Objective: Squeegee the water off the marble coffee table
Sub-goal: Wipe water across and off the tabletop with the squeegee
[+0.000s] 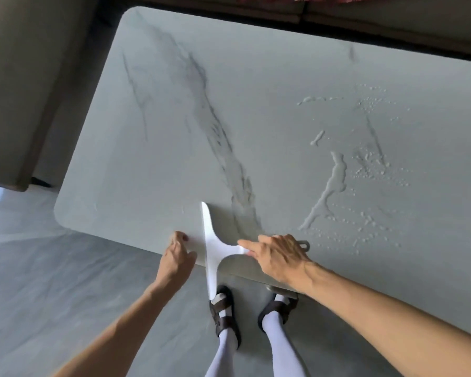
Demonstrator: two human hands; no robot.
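Marble coffee table (pixel 174 118), water (pixel 335 180) pooled at 3 o'clock. One white squeegee (pixel 212 248) at 6 o'clock, right hand (pixel 278 259) grasping handle; left hand (pixel 176 257) on edge, grip unclear.

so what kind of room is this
Most likely a home living room: a low marble coffee table being wiped with a squeegee held in the right hand, what looks like a sofa along its far edge, and a polished floor.
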